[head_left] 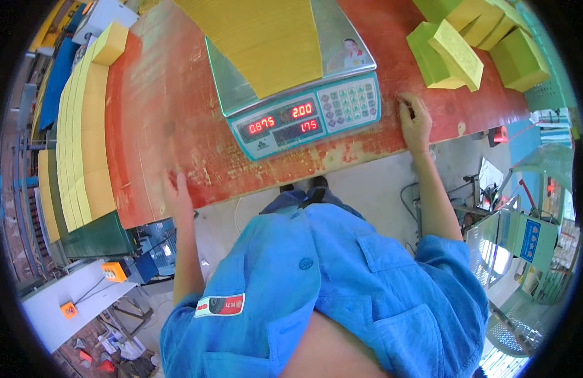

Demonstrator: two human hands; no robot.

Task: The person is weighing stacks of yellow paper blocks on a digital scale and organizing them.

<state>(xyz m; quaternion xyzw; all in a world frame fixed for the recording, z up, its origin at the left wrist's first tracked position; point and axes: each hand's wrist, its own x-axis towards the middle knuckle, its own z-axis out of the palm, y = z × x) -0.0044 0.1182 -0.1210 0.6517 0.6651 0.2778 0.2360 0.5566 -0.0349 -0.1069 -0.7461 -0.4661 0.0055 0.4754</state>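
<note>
A digital counter scale (310, 120) with a pale teal body, lit red digits and a keypad stands on the red worn table (197, 107). Its metal pan carries a thick yellow block (266, 44) that looks like stacked paper. My left hand (178, 194) rests at the table's near edge, left of the scale, with its fingers stretched out and nothing in them. To the right of the scale, my right hand (416, 123) lies on the table by its edge. Its fingers are loosely bent and apart, holding nothing. Neither hand touches the scale or the yellow block.
Several yellow and greenish blocks (446, 53) are heaped at the table's far right. A long row of yellow blocks (84, 138) lines the left side. Beyond the right edge stands a green machine (531, 239); a white bench (77, 309) with orange boxes is at lower left.
</note>
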